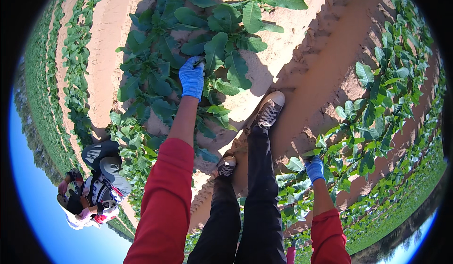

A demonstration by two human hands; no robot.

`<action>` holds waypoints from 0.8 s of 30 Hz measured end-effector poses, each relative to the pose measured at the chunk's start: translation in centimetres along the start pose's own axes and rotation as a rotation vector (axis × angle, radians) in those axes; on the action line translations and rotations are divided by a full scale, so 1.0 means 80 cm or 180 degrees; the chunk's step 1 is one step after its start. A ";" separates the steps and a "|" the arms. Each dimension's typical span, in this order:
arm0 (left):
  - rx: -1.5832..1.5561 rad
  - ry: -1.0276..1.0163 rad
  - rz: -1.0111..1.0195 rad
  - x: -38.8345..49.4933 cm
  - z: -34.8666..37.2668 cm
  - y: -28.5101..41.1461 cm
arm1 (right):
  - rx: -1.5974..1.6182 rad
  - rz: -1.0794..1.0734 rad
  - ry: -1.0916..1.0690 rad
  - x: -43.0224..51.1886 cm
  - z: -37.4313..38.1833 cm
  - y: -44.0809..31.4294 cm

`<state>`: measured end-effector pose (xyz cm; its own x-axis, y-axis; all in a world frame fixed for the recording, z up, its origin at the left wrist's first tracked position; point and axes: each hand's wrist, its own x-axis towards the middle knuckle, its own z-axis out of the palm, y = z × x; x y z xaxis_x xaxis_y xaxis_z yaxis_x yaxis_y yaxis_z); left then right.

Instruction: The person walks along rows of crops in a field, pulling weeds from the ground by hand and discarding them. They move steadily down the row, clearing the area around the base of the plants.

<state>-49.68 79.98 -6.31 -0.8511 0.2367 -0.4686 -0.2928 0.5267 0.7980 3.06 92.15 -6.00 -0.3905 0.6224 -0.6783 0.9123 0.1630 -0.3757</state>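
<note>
My left hand (pixel 192 78), in a blue knit glove, reaches into a row of leafy green plants (pixel 155 55). Its fingers are curled in beside a broad, lobed leaf (pixel 216 50); the fingertips are partly hidden, so I cannot tell whether they grip a stem. Off to the right, my right hand (pixel 314 169) wears a matching glove. It is low at the near edge of another plant row (pixel 371 122), touching the foliage. Leaves cover its fingers, and whether anything is held there is hidden.
My sneakers (pixel 269 110) stand in the sandy furrow (pixel 315 76) between the two rows. Another person (pixel 97 189), wearing a cap and pink gloves, is at the left by the same row as my left hand. More crop rows (pixel 76 51) stretch beyond, toward trees (pixel 32 129).
</note>
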 end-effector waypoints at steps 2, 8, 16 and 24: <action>-0.0347 -0.0013 -0.0162 0.002 -0.003 0.001 | 0.0143 0.0253 -0.0060 0.001 0.000 -0.005; -0.1186 -0.0184 -0.0327 0.007 -0.022 0.001 | 0.0133 0.0303 -0.0099 0.000 -0.001 -0.009; -0.1710 -0.0023 -0.0187 0.001 -0.054 0.034 | -0.0166 0.0261 -0.0119 0.000 0.001 -0.003; 0.1094 -0.0727 -0.1202 -0.028 -0.033 0.019 | -0.0112 0.0333 -0.0212 0.001 0.007 0.010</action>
<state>-49.38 78.09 -3.07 -0.5874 0.1305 -0.7987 -0.3677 0.8361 0.4071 3.70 91.93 -6.71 -0.2991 0.5854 -0.7536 0.9518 0.1272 -0.2790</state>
